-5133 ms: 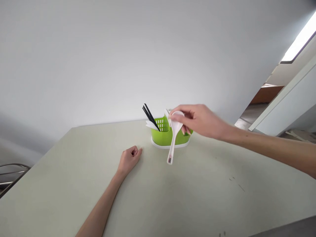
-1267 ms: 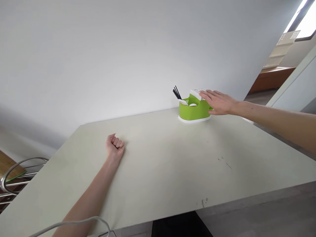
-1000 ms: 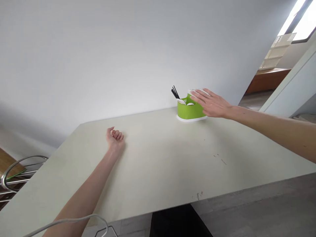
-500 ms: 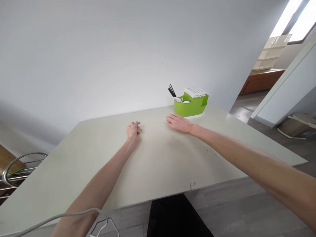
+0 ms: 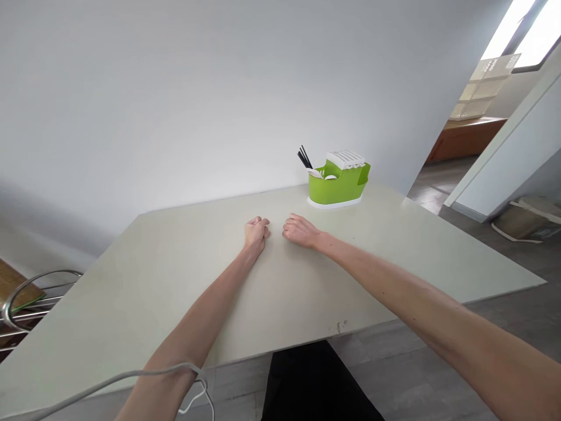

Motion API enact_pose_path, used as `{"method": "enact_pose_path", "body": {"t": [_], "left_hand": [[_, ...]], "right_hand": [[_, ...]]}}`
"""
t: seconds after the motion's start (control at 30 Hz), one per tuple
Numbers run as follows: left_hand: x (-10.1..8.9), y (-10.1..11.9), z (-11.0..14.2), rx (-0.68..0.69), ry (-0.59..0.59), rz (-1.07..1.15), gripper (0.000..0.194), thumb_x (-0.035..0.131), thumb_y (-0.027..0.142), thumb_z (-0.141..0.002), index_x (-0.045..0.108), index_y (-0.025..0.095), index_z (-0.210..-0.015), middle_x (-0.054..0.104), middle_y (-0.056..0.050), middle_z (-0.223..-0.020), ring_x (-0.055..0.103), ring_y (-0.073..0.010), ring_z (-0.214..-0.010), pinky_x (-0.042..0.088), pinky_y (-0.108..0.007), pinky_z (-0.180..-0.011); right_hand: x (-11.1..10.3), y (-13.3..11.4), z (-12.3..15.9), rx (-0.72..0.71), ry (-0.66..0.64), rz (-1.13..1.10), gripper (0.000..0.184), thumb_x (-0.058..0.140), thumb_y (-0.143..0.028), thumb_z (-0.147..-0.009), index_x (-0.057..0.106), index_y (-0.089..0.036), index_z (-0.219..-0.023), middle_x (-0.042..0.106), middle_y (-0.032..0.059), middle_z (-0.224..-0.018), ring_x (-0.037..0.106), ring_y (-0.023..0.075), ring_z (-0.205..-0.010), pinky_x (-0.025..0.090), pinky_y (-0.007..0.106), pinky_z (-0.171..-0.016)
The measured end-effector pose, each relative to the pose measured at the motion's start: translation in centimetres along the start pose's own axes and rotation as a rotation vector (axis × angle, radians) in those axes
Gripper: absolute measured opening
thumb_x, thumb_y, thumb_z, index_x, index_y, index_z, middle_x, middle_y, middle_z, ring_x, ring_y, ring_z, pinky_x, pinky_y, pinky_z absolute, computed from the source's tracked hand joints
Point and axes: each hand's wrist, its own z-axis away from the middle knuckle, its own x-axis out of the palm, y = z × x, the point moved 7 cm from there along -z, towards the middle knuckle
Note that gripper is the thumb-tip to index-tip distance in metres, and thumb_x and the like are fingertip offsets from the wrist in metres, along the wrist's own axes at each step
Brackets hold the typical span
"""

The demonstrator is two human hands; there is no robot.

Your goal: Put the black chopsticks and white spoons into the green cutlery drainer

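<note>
My left hand (image 5: 256, 233) rests on the pale tabletop (image 5: 175, 275) with its fingers curled into a loose fist, and I see nothing in it. A short gap to the right is my right hand (image 5: 301, 230), also closed, knuckles up and fingers bent under; no object shows in it. Behind my right hand stands a green utensil holder (image 5: 337, 190) on a white base, touched by neither hand. Black chopsticks (image 5: 304, 156) lean out of its left end beside white spoons (image 5: 314, 173). A slotted white knife rack (image 5: 346, 159) tops the holder.
A grey cable (image 5: 127, 375) crosses over my left forearm. The table meets a plain wall (image 5: 197, 105) at the back. To the lower left is a metal rack (image 5: 37, 316) with a wooden board (image 5: 17, 283). A doorway opens at the right, with a bin-like object (image 5: 523, 222) on the floor.
My right hand has moved left, away from the utensil holder, and its fingers have curled shut. My left hand has shifted right and its index finger has folded in. The hands are closer together.
</note>
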Motion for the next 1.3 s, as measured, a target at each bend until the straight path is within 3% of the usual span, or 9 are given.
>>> {"method": "enact_pose_path", "body": {"t": [0.4,0.73,1.0,1.3], "left_hand": [[0.5,-0.2,0.6,-0.005,-0.06,-0.037,0.055,0.067,0.003,-0.062,0.016,0.023,-0.063,0.015,0.011,-0.055,0.015,-0.0017,-0.043,0.015,-0.019,-0.041],[0.9,-0.3,0.9,-0.013,-0.111,-0.036,0.07,0.085,0.015,-0.066,0.016,0.024,-0.065,0.012,0.012,-0.058,0.015,-0.0015,-0.043,0.015,-0.019,-0.04],[0.9,-0.8,0.6,-0.051,-0.134,-0.016,0.056,0.07,0.003,-0.062,0.018,0.023,-0.062,0.02,0.011,-0.054,0.018,-0.0001,-0.041,0.013,-0.018,-0.042],[1.2,-1.1,0.7,-0.136,-0.218,-0.006,0.054,0.071,0.003,-0.061,0.021,0.023,-0.06,0.02,0.013,-0.051,0.019,-0.0003,-0.04,0.015,-0.018,-0.042]], "right_hand": [[1.0,-0.5,-0.7,0.135,-0.122,-0.082,0.028,0.052,0.001,-0.09,0.077,-0.011,-0.092,0.078,0.0171,-0.096,0.069,0.0221,-0.084,0.035,0.031,-0.066],[0.7,-1.3,-1.8,0.205,-0.179,-0.12,0.03,0.047,-0.006,-0.098,0.077,-0.013,-0.101,0.078,0.0171,-0.105,0.073,0.0253,-0.095,0.046,0.03,-0.073],[1.1,-1.2,-2.4,0.23,-0.211,-0.156,0.031,0.048,-0.004,-0.097,0.077,-0.012,-0.1,0.077,0.0187,-0.109,0.073,0.0258,-0.099,0.049,0.031,-0.078],[0.7,-1.0,-2.2,0.271,-0.205,-0.22,0.033,0.046,-0.007,-0.098,0.077,-0.009,-0.108,0.075,0.0221,-0.108,0.073,0.0284,-0.098,0.05,0.033,-0.08]]}}
